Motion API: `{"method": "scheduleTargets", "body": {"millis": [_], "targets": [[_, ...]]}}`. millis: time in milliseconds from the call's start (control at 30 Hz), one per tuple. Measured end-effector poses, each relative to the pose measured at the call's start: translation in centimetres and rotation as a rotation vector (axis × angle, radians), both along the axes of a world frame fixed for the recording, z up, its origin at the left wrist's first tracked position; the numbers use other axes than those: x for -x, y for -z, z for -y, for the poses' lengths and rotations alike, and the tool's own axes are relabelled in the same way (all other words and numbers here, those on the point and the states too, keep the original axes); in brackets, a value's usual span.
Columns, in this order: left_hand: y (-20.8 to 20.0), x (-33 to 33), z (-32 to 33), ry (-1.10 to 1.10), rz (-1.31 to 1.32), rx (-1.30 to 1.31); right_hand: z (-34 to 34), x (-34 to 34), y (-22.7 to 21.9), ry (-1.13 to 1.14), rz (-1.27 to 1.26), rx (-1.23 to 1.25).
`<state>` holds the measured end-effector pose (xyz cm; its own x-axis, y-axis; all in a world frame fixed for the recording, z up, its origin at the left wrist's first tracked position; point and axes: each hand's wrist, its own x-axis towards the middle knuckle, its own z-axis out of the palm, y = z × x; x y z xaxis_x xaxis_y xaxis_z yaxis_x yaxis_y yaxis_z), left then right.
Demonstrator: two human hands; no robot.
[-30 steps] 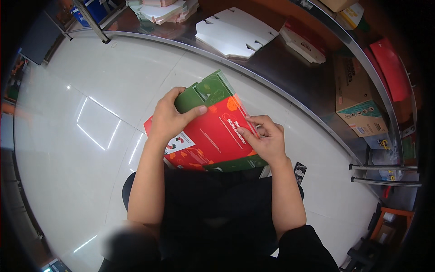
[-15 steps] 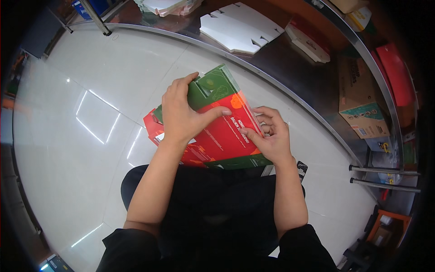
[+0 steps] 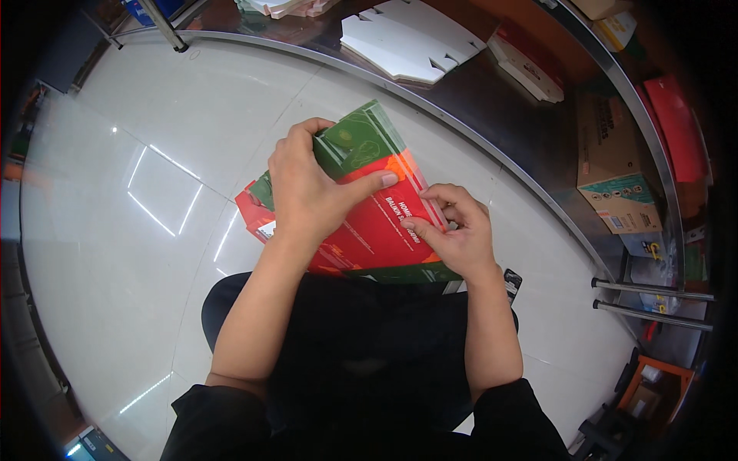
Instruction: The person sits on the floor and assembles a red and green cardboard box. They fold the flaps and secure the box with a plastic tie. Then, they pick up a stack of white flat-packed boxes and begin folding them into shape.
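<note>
A flat stack of red and green printed cardboard box blanks (image 3: 369, 223) is held tilted above my lap. Wrapped over its left side is my left hand (image 3: 311, 184), the thumb lying across the red face and the fingers bent behind the far edge. At the right edge, my right hand (image 3: 457, 227) grips the layered sheets, thumb on the printed face and fingers curled at the side. Several sheet edges show as pale lines along that side. The lower edge rests close to my dark-clad legs (image 3: 361, 330).
Beyond the stack runs a metal shelf (image 3: 430, 115) carrying white die-cut cardboard sheets (image 3: 411, 38) and another folded blank (image 3: 526, 65). A brown carton (image 3: 615, 165) stands at the right, above metal shelf legs (image 3: 653, 296). Glossy tiles (image 3: 138, 253) cover the floor.
The stack has shifted slightly up and left, its layered right edge fanning a little wider. My right hand's fingers have moved slightly closer onto that edge; my left thumb still presses the face.
</note>
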<state>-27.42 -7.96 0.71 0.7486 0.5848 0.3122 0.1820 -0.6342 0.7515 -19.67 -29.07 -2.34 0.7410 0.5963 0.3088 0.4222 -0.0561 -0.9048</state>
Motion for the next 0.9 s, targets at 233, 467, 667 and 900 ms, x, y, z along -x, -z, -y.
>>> {"method": "scheduleTargets", "body": {"millis": [233, 467, 667, 900], "targets": [[0.3, 0.0, 0.0, 0.020, 0.082, -0.129, 0.8, 0.0, -1.0, 0.041, 0.111, 0.133], [0.8, 0.3, 0.0, 0.057, 0.112, -0.211, 0.6, 0.0, -2.3, 0.018, 0.004, 0.184], [1.3, 0.3, 0.2, 0.055, 0.106, -0.259, 0.8, -0.3, -1.7, -0.002, -0.036, 0.236], [1.5, 0.1, 0.1, 0.058, 0.094, -0.245, 0.6, -0.3, -0.8, 0.027, 0.035, 0.206]]}}
